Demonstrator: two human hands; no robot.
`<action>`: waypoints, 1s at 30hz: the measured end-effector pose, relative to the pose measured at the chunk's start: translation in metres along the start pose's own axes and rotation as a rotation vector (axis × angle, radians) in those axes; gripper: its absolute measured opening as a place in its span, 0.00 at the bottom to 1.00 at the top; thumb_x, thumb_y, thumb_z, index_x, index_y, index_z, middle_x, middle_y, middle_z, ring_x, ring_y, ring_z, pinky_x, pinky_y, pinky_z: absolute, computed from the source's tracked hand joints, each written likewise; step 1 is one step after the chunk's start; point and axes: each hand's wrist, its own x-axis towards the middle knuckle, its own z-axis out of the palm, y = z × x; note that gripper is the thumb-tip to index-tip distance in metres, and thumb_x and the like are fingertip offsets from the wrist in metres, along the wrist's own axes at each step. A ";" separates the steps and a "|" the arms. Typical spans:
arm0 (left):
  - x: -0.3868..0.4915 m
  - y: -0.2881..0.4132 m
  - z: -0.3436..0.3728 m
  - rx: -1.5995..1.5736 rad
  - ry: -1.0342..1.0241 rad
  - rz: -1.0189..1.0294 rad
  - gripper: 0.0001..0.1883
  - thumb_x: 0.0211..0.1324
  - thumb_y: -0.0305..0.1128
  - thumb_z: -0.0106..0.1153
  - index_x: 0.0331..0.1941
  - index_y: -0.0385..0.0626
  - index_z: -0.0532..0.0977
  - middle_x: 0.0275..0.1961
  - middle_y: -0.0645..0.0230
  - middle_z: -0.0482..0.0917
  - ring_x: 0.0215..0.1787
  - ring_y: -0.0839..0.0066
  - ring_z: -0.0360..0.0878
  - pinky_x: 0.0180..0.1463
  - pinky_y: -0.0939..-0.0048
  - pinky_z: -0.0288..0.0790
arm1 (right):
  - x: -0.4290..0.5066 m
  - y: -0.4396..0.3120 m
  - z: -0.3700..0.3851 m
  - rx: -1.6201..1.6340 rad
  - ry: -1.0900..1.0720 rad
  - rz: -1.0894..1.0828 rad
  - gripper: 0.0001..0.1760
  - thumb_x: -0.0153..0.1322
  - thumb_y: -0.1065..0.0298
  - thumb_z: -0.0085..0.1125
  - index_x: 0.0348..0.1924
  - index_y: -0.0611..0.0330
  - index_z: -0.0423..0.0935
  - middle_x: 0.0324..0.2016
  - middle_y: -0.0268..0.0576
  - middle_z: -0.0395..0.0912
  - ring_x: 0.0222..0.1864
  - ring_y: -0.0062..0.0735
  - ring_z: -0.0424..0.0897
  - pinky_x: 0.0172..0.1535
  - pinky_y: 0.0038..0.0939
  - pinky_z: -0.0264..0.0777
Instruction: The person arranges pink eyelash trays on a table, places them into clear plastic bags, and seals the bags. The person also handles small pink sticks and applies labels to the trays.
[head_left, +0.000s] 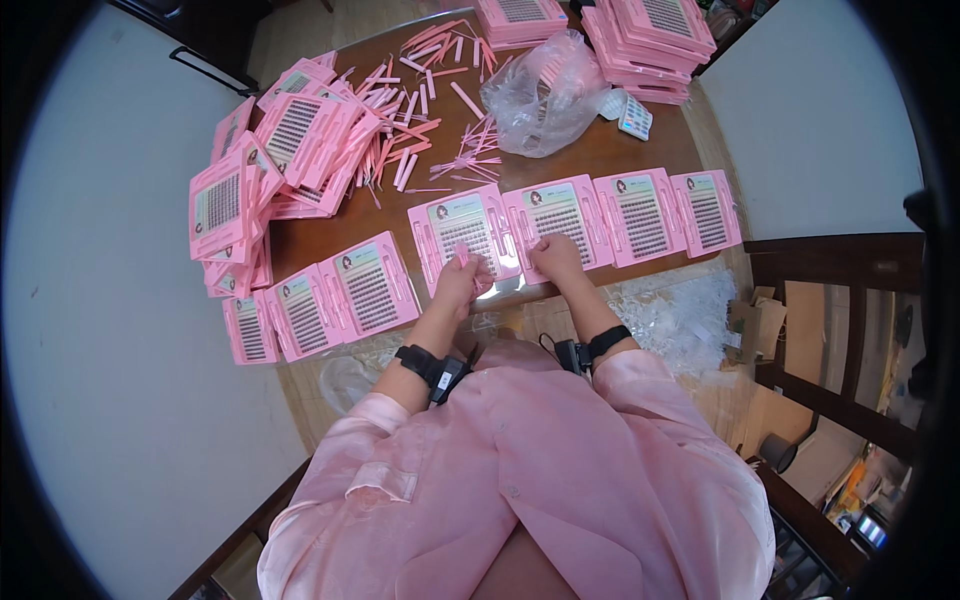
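A row of pink false-eyelash trays lies along the near edge of the table, each with rows of dark lash clusters and slots at the sides. My left hand (459, 283) is over the lower part of one middle tray (421, 234), closed around a few thin pink brushes (462, 251). My right hand (559, 257) rests at the left side slot of the neighbouring tray (559, 221), fingertips bent down. Whether anything is between those fingers is hidden. More trays lie to the right (643, 217) and to the left (367, 289).
Heaped lash trays (296, 135) cover the table's left side. Loose pink tubes (406, 171), tweezers (409, 135) and brushes (465, 161) lie beyond the row. A clear plastic bag (544, 97), a sticker sheet (635, 120) and stacked trays (649, 52) stand farther right.
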 end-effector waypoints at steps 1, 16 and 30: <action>0.000 0.001 -0.002 0.029 0.017 0.008 0.11 0.74 0.33 0.48 0.47 0.39 0.75 0.35 0.66 0.78 0.31 0.75 0.80 0.36 0.74 0.80 | 0.005 0.004 -0.001 -0.031 0.000 0.004 0.13 0.62 0.59 0.72 0.23 0.61 0.83 0.18 0.45 0.82 0.21 0.35 0.83 0.33 0.34 0.78; 0.002 0.010 0.035 -0.093 -0.453 -0.037 0.18 0.78 0.36 0.39 0.61 0.38 0.70 0.53 0.60 0.79 0.46 0.74 0.80 0.51 0.70 0.79 | -0.043 -0.031 0.007 0.727 -0.437 0.137 0.09 0.72 0.62 0.65 0.36 0.59 0.84 0.24 0.31 0.80 0.22 0.17 0.75 0.25 0.19 0.66; 0.015 0.002 0.122 -0.157 -0.391 0.026 0.15 0.76 0.36 0.47 0.52 0.38 0.75 0.44 0.61 0.83 0.41 0.72 0.84 0.45 0.69 0.83 | -0.006 0.020 -0.049 1.143 -0.420 0.164 0.10 0.73 0.73 0.59 0.45 0.69 0.80 0.30 0.41 0.83 0.28 0.26 0.83 0.31 0.23 0.78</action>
